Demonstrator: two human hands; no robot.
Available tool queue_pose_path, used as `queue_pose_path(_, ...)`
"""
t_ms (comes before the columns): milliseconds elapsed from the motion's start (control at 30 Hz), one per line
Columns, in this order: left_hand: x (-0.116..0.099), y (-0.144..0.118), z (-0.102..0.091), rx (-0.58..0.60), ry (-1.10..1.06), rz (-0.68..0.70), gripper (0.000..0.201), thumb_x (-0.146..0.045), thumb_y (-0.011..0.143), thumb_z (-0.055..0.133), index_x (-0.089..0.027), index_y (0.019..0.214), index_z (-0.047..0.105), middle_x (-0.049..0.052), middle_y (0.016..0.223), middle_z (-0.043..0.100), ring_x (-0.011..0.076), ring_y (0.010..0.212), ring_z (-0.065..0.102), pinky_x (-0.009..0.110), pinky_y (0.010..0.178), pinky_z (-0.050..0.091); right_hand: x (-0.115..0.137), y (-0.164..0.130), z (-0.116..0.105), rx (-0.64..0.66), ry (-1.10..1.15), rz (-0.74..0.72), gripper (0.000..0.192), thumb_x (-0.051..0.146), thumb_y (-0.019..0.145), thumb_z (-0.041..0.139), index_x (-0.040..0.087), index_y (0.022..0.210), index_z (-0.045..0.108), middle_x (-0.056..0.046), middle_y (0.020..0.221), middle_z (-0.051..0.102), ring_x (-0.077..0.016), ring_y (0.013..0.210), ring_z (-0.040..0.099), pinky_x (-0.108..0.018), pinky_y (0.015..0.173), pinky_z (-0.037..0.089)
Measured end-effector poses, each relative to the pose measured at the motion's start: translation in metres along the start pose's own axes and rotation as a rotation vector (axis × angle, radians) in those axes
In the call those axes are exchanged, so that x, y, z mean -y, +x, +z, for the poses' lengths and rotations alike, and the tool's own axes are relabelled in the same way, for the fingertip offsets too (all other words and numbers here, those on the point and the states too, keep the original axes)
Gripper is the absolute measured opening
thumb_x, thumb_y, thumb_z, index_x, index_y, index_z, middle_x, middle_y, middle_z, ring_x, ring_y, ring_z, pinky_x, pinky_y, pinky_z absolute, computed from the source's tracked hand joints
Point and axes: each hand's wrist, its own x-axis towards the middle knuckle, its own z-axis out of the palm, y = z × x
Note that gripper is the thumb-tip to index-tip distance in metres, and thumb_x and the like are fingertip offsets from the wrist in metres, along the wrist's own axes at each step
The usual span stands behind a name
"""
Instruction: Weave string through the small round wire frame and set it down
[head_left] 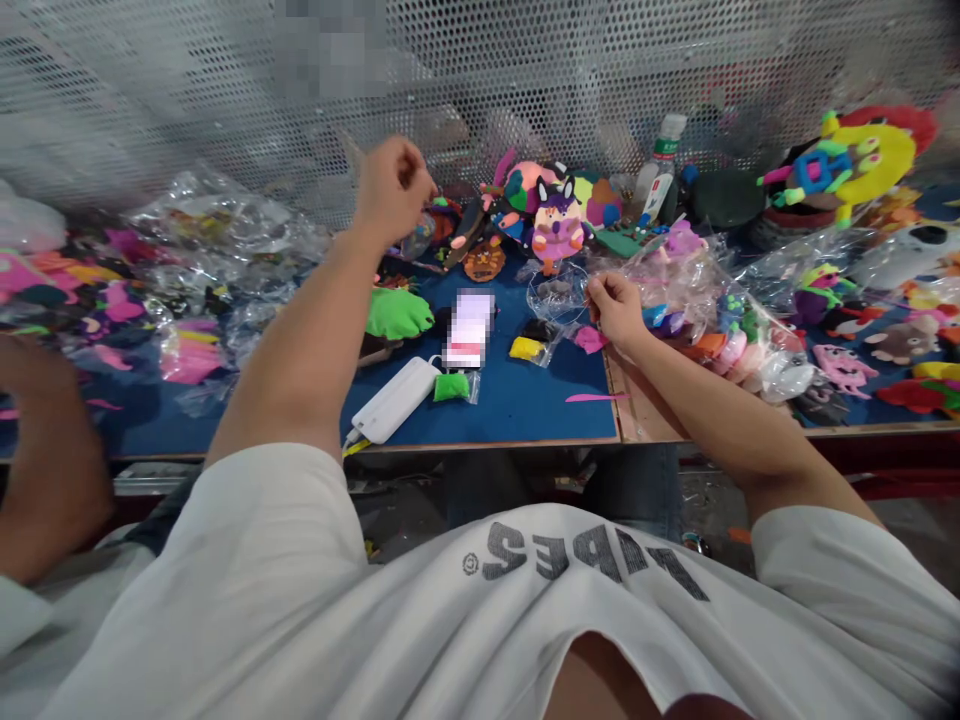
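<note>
1. person's left hand (393, 187) is raised over the far side of the blue felt-topped table (525, 400), fingers curled together in a loose fist; can't tell if anything is inside it.
2. just beyond that fist lies a small clear plastic bag (417, 238), near the fingertips; contact unclear.
3. right hand (615, 310) sits low at the table's right part, thumb and fingers pinched together on the edge of a crinkly clear plastic wrapper (559, 292).
4. a small bright pink felt piece (589, 340) lies on the blue surface, just under the right hand.
5. a yellow felt piece in a clear bag (527, 348) lies left of the pink one.
6. a flat green felt shape (397, 313) sits beside the left forearm.
7. a white rectangular power bank (395, 399) rests near the front edge, a small green bagged piece (452, 387) just right of it.
8. a purple and orange fox-like plush figure (556, 228) stands at the back, in front of the perforated metal screen (187, 90).
9. another person's arm (41, 450) shows at far left.
</note>
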Motion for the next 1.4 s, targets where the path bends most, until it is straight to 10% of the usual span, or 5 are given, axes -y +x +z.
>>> queue_pose_path(133, -0.049, 0.007, 0.000, -0.197, -0.099, 0.370, 0.015, -0.009, 0.107, 0.064, -0.022, 0.106, 0.056, -0.006, 0.088, 0.072, 0.0057, 0.077, 0.068, 0.021, 0.066, 0.054, 0.001, 0.000, 0.002, -0.012, 0.065, 0.013, 0.060, 0.084, 0.088, 0.076, 0.025, 0.084, 0.068, 0.002, 0.069, 0.066, -0.0106, 0.048, 0.054, -0.028, 0.044, 0.038)
queue_pose_path(267, -0.071, -0.039, 0.035, -0.160, -0.464, 0.086, 0.027, -0.013, 0.110, 0.065, -0.024, 0.131, 0.052, -0.007, 0.098, 0.080, 0.0052, 0.079, 0.065, 0.022, 0.070, 0.054, 0.008, -0.003, 0.004, -0.013, 0.107, 0.021, 0.061, 0.085, 0.087, 0.077, 0.025, 0.083, 0.067, 0.002, 0.071, 0.067, -0.0098, 0.048, 0.055, -0.027, 0.046, 0.040)
queue_pose_path(433, -0.035, -0.102, 0.118, -0.142, -0.491, -0.253, 0.025, -0.040, 0.107, 0.076, -0.023, 0.124, 0.069, -0.001, 0.111, 0.078, 0.0125, 0.095, 0.072, 0.040, 0.098, 0.063, 0.018, -0.012, 0.009, 0.040, 0.151, 0.046, 0.063, 0.087, 0.085, 0.078, 0.025, 0.083, 0.066, 0.002, 0.072, 0.066, -0.0098, 0.050, 0.056, -0.027, 0.047, 0.040)
queue_pose_path(600, -0.004, -0.124, 0.166, -0.171, -0.479, -0.237, 0.038, -0.054, 0.094, 0.085, -0.021, 0.104, 0.070, 0.005, 0.103, 0.079, 0.0212, 0.107, 0.080, 0.037, 0.096, 0.064, 0.020, -0.016, 0.014, 0.086, 0.149, 0.057, 0.063, 0.086, 0.084, 0.079, 0.025, 0.083, 0.065, 0.002, 0.072, 0.067, -0.0101, 0.051, 0.056, -0.027, 0.049, 0.043)
queue_pose_path(1400, -0.023, -0.155, 0.165, -0.199, -0.389, -0.185, 0.037, -0.052, 0.093, 0.088, -0.024, 0.103, 0.067, 0.005, 0.091, 0.077, 0.0205, 0.087, 0.080, 0.035, 0.081, 0.069, 0.053, -0.029, 0.017, 0.310, 0.102, 0.098, 0.066, 0.069, 0.080, 0.095, 0.029, 0.122, 0.064, -0.001, 0.088, 0.079, -0.0174, 0.059, 0.071, -0.034, 0.056, 0.054)
